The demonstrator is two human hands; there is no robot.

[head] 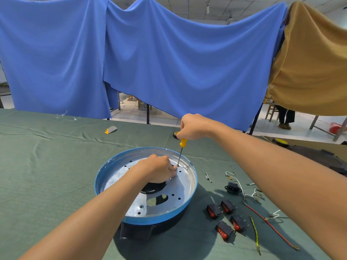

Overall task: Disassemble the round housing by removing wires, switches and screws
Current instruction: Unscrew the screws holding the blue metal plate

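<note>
Two blue sheets and one tan cloth hang behind a green-covered table. One round housing with a blue rim sits at the middle of it. The right hand is clenched round the yellow handle of one screwdriver, which stands upright inside the housing. The left hand is curled at the screwdriver's tip; whether it pinches anything is hidden. Right of the housing lie four red switches, one black socket, one red wire, one yellow-green wire and several white wires. Beyond the housing, a tape roll is half hidden by the right hand.
</note>
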